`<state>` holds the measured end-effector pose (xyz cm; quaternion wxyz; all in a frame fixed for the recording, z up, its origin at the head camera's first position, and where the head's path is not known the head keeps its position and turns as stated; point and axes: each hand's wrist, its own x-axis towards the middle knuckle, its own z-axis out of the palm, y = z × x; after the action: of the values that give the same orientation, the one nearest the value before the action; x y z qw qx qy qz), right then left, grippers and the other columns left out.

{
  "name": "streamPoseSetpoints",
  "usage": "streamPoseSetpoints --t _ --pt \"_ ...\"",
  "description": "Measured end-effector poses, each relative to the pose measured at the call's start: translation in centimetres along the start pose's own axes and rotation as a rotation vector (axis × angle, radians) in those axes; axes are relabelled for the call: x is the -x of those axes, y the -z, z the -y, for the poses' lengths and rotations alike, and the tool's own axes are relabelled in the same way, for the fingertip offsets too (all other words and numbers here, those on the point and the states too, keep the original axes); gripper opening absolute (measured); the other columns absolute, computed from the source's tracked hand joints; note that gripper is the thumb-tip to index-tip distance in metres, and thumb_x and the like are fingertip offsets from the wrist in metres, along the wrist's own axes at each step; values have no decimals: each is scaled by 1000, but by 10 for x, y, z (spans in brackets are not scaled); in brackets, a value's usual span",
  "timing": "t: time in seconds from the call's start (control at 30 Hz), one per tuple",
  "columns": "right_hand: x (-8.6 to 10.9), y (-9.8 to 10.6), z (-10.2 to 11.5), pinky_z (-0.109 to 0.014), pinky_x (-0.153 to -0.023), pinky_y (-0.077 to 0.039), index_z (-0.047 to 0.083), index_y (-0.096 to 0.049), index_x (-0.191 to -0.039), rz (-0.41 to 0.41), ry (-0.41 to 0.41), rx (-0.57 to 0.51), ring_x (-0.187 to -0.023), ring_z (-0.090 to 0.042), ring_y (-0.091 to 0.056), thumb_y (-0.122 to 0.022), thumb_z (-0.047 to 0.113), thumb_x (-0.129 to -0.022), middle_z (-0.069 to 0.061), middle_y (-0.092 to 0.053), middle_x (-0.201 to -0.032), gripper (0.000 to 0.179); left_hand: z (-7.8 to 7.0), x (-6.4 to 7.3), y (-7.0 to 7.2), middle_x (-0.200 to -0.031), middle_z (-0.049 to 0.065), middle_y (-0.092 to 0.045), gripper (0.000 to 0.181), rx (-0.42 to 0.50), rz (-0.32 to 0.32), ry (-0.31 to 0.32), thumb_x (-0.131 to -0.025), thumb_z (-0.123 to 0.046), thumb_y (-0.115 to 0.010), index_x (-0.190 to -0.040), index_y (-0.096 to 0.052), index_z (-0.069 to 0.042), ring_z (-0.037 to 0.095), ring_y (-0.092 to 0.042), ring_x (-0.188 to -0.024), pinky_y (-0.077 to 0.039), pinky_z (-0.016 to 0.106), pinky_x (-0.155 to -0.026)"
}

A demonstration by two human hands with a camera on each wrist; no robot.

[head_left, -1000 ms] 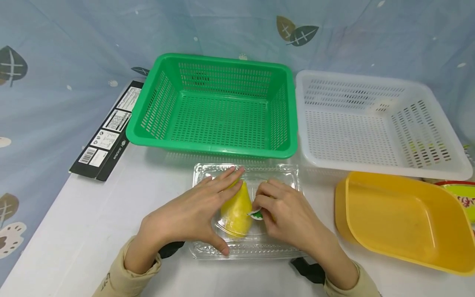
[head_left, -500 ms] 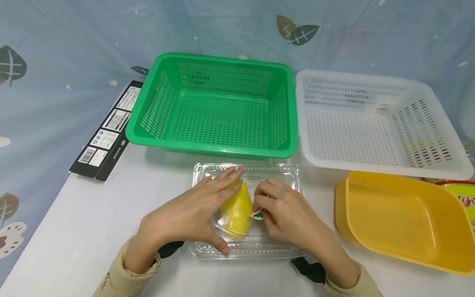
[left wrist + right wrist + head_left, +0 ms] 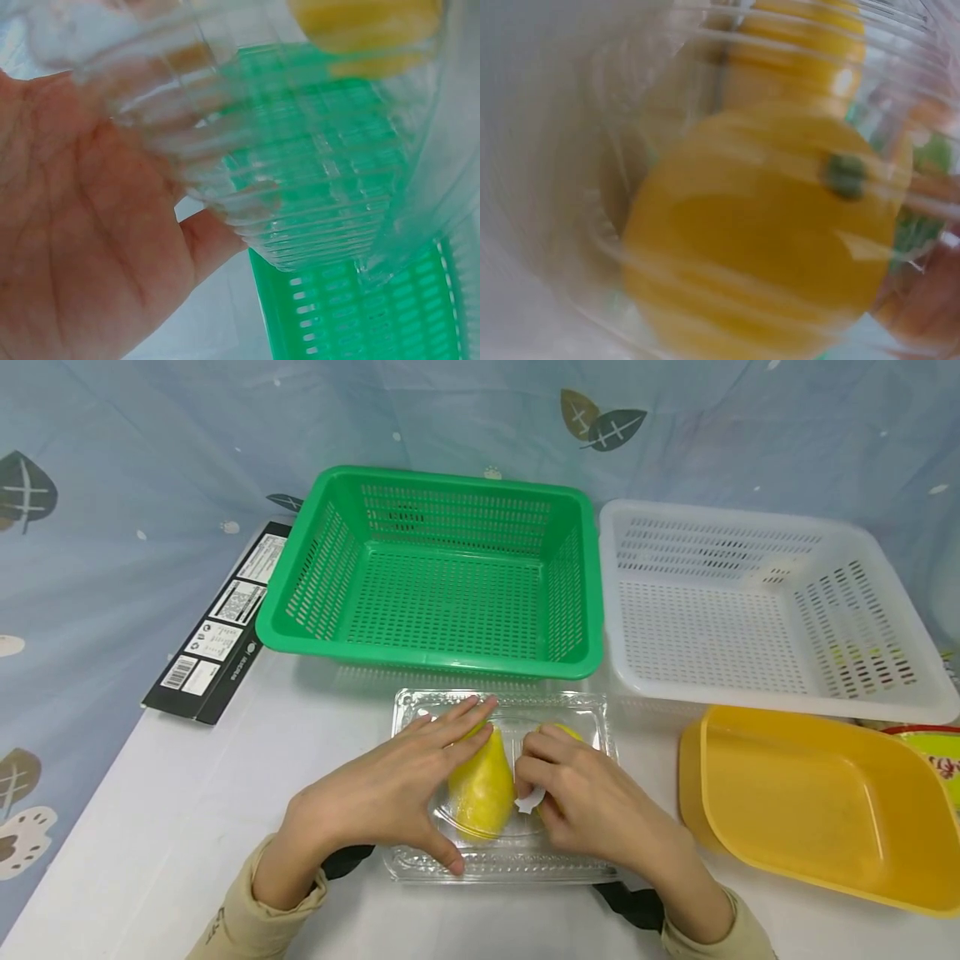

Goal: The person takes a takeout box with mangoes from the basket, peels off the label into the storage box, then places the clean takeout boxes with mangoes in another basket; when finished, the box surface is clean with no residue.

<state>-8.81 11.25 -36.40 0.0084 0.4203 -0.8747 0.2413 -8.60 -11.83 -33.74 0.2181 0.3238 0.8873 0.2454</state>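
A clear plastic clamshell box lies closed in front of the person, with yellow pear-shaped fruit inside. More yellow fruit shows past the right hand. Spread over the lid's left side, the left hand rests with fingers straight and thumb at the near edge; the left wrist view shows its palm beside the ridged wall. The right hand has curled fingers and pinches a small sticker, its white side showing, over the lid. Through the plastic, the right wrist view shows a blurred yellow fruit with a dark end.
Behind the box stands a green basket, with a white basket to its right. A yellow tub sits at the right. A flat black carton lies at the left, against the green basket.
The sticker in the right hand has turned: its green face showed before, its white side shows now. The right hand has shifted slightly to the right. The left hand stays in place.
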Motion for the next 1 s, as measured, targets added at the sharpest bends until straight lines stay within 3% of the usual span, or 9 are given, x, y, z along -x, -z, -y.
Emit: streamPoseSetpoints --t 0.33,0.6,0.83,1.0 --pt "0 2 0 -17 -65 -46 13 -69 -82 11 -9 -12 -77 -6 -50 -57 -13 -63 7 -56 -79 35 0 0 1 -163 4 -7 119 20 10 15 -55 -45 -90 -149 -31 0 23 -7 -151 -20 60 -116" --pt "3 6 0 -15 -63 -44 16 -65 -69 4 -6 -21 -76 -5 -47 -57 -13 -57 9 -52 -77 33 0 0 0 -163 5 -8 120 21 7 3 -55 -45 -90 -149 -30 0 24 -7 -151 -20 60 -116" --pt "2 8 -1 -16 -62 -43 14 -70 -78 51 -20 -33 -70 -5 -46 -60 -11 -63 9 -53 -75 31 0 -1 0 -163 6 -9 120 15 3 -1 -55 -44 -90 -149 -30 1 24 -7 -151 -20 59 -116" --pt "4 9 -2 -16 -64 -45 17 -67 -71 21 -1 -38 -73 -3 -49 -60 -11 -61 10 -53 -78 30 0 0 0 -163 6 -10 119 24 -2 0 -55 -44 -90 -149 -31 0 24 -7 -151 -21 60 -116"
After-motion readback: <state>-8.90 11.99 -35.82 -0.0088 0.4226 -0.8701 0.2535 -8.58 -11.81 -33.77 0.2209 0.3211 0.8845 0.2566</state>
